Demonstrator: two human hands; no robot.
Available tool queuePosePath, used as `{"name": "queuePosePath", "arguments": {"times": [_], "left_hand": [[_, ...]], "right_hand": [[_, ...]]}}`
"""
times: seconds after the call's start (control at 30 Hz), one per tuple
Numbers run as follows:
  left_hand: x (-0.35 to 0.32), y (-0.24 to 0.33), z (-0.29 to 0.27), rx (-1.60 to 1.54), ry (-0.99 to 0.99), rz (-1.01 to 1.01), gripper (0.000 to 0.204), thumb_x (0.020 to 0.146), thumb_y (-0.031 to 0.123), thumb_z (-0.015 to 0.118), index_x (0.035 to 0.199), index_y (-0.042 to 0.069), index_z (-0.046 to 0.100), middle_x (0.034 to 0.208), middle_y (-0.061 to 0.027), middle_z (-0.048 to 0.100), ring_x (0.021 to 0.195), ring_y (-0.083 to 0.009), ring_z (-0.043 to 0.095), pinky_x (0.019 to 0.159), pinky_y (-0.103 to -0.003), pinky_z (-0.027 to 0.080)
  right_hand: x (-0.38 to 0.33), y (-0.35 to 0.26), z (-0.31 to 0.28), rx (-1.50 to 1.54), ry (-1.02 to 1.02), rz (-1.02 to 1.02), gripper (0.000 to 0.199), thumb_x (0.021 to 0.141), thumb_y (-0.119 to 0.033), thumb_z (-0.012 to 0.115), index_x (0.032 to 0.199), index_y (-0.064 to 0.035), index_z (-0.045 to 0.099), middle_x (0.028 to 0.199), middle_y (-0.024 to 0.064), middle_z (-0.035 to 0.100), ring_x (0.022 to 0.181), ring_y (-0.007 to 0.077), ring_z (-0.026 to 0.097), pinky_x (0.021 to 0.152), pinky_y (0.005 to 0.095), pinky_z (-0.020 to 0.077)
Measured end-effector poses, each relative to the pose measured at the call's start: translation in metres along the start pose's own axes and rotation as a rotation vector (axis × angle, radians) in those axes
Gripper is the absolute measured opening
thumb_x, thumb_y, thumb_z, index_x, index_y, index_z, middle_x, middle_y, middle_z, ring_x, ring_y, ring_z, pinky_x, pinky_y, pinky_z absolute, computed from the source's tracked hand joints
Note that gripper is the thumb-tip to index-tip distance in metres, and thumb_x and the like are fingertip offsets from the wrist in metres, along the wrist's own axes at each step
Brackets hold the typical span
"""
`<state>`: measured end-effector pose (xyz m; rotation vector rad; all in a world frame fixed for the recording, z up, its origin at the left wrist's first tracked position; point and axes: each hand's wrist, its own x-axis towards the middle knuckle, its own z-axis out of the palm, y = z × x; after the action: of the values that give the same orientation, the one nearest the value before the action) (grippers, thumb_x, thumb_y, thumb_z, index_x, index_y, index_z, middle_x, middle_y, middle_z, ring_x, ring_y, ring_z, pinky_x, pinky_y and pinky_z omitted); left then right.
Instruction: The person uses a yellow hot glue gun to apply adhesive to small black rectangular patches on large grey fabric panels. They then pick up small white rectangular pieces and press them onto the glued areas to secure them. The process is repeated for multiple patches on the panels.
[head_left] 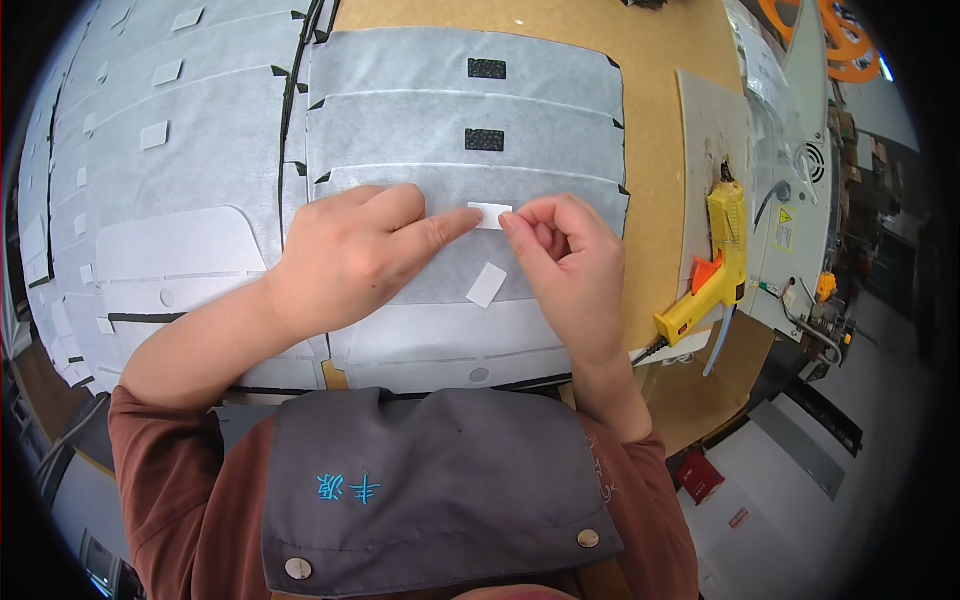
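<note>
My left hand has its index finger stretched out, its tip on the left end of a small white rectangular patch. Its other fingers are curled in, and its thumb is hidden. At the patch's right end, my right hand pinches the corner between thumb and index finger. Beneath both hands lies a pale grey fabric panel with stitched cross seams and black corner tabs. A second white patch rests tilted on the panel, nearer to me. Farther up sit two black rectangular patches, the upper patch and the lower patch.
A yellow glue gun with an orange trigger lies to the right, beside a stained board. More fabric panels bearing small white patches spread out on the left. Brown board covers the table, and a white machine housing stands beyond its right edge.
</note>
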<state>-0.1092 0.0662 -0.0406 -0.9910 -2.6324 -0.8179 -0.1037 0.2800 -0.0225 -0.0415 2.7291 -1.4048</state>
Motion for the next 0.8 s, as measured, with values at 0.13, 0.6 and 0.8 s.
{"name": "queuePosePath", "arguments": {"times": [0.13,0.6,0.8], "left_hand": [[-0.001,-0.001,0.003,0.074,-0.017,0.043,0.041,0.072,0.011,0.074,0.112,0.019,0.072,0.062,0.0021,0.039,0.052,-0.013,0.046,0.044,-0.029,0.039],[-0.001,0.001,0.002,0.13,-0.024,0.076,0.048,0.069,0.015,0.069,0.117,0.021,0.072,0.063,0.0024,0.035,0.051,-0.0115,0.042,0.043,-0.027,0.037],[-0.002,0.001,0.003,0.135,-0.013,0.065,0.048,0.068,0.014,0.068,0.115,0.021,0.072,0.063,0.0026,0.036,0.052,-0.0115,0.042,0.043,-0.027,0.037]], "right_hand": [[0.0,0.002,-0.001,-0.039,-0.018,0.001,0.011,0.08,-0.008,0.074,0.078,-0.0054,0.063,0.065,0.0023,0.052,0.058,0.0143,0.048,0.053,0.0288,0.0386],[-0.023,0.022,-0.011,-0.364,-0.016,-0.386,0.05,0.074,0.005,0.066,0.119,-0.0178,0.07,0.082,0.0009,0.053,0.071,0.0185,0.053,0.063,0.0319,0.0453],[-0.022,0.024,-0.01,-0.42,-0.02,-0.449,0.051,0.071,0.005,0.064,0.115,-0.0199,0.073,0.081,-0.0003,0.051,0.069,0.0176,0.051,0.061,0.031,0.0441]]}}
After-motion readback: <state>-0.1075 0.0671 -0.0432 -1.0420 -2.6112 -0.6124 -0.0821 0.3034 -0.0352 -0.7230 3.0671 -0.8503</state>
